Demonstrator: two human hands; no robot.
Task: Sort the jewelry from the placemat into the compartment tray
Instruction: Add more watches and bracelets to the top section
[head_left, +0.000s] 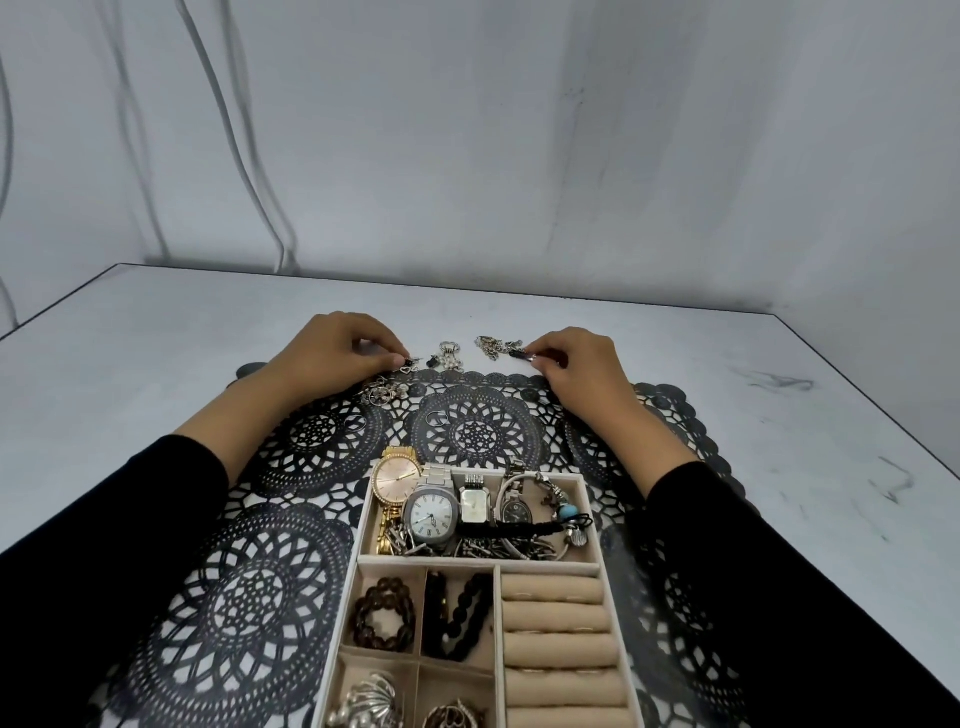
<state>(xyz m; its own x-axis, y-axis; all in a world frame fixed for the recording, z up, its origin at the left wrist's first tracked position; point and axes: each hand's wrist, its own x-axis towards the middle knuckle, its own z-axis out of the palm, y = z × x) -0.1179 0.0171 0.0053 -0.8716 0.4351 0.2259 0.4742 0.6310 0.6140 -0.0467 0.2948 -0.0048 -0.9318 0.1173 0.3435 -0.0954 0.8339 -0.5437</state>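
Both hands work just past the far edge of the black lace placemat (291, 571), on the marbled table (779, 374). The left hand (337, 353) has curled fingers, thumb and forefinger pinching a small charm (410, 361). The right hand (579, 364) likewise pinches a small dark piece (521, 355) just beside a tangled chain (491, 344). Between them lies a keyring cluster (448, 356) (touched by neither hand). The compartment tray (363, 525) sits on the mat's near side, with watches (431, 514) crowding its far long compartment and bead bracelets (384, 616) in smaller ones.

Compartment tray (467, 561) on the placemat (270, 587), near middle; loose jewelry (447, 356) at far edge.
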